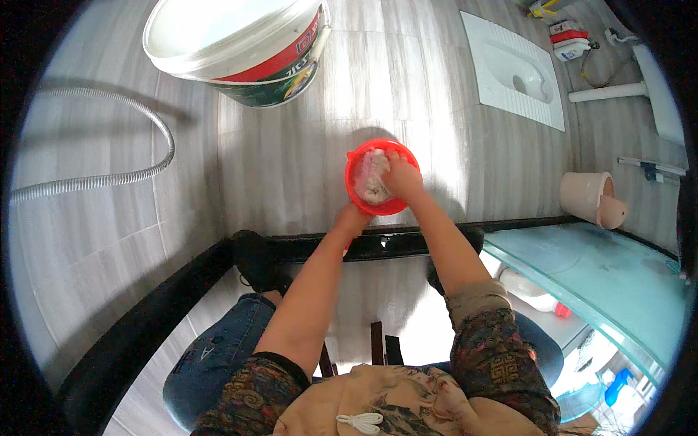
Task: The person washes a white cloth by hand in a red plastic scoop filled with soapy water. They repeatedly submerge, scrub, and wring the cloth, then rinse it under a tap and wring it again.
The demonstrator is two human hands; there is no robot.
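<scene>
A round red plastic dipper (353, 188) is held over the tiled floor, a little beyond the black threshold. Inside it lies a wet, whitish bundle (374, 191), perhaps cloth, with what looks like cloudy water or foam around it. My left hand (353, 219) grips the dipper at its near side, by the handle, most of which is hidden. My right hand (402, 175) reaches into the dipper from the right, its fingers on the bundle; whether they grip or only press it cannot be told.
A large white bucket (267, 60) stands at the upper left, near a metal shower hose (166, 141). A squat toilet (523, 76) is at the upper right. At the right, a pink bin (582, 196) lies beside a glass panel (594, 272). The black threshold (316, 248) crosses before me.
</scene>
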